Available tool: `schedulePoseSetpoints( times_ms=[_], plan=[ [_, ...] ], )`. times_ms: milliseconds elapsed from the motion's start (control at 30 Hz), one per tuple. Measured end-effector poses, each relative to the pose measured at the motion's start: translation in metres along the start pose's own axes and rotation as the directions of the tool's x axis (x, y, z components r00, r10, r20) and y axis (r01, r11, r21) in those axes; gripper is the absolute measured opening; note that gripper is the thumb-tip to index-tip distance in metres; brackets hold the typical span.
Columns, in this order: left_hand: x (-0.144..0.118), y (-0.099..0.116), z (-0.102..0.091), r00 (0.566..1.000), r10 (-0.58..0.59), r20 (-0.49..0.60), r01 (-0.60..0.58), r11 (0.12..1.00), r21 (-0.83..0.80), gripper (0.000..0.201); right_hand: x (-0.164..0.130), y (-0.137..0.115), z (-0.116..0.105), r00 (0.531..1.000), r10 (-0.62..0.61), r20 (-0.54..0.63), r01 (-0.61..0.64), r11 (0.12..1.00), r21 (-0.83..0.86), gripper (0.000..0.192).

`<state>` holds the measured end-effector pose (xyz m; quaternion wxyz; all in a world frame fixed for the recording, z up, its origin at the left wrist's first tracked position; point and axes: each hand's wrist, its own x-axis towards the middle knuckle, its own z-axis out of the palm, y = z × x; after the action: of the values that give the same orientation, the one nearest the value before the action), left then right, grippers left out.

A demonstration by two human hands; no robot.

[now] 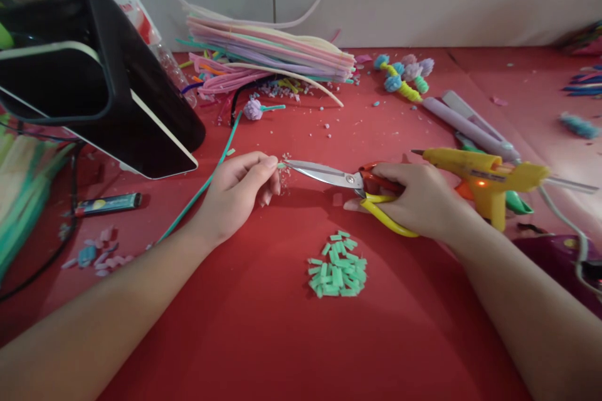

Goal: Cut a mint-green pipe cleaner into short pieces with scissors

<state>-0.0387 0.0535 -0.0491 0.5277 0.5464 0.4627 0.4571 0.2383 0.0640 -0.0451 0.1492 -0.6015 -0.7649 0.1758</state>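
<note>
My left hand pinches the end of a long green pipe cleaner that trails back to the left over the red table. My right hand grips yellow-and-orange-handled scissors, whose blades point left and meet the green tip at my left fingertips. Below the scissors lies a small pile of short green cut pieces.
A yellow hot glue gun stands just right of my right hand, its light on. A stack of pastel pipe cleaners lies at the back, pompom flowers beside it. A black stand and a lighter sit at left.
</note>
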Motion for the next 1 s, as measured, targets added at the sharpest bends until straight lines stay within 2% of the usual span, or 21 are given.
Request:
schedulePoseSetpoints(
  times_ms=[600, 1000],
  plan=[
    [0.0003, 0.001, 0.0018, 1.0, 0.004, 0.022, -0.004, 1.0, 0.007, 0.028, 0.0014, 0.0001, 0.0002, 0.999, 0.035, 0.023, -0.034, 0.999, -0.012, 0.068],
    [0.0007, 0.0025, 0.0031, 0.999, -0.029, -0.014, 0.029, 0.999, 0.038, 0.028, 0.0028, -0.0049, -0.0033, 0.999, 0.032, 0.005, -0.032, 0.999, -0.004, 0.069]
  ],
)
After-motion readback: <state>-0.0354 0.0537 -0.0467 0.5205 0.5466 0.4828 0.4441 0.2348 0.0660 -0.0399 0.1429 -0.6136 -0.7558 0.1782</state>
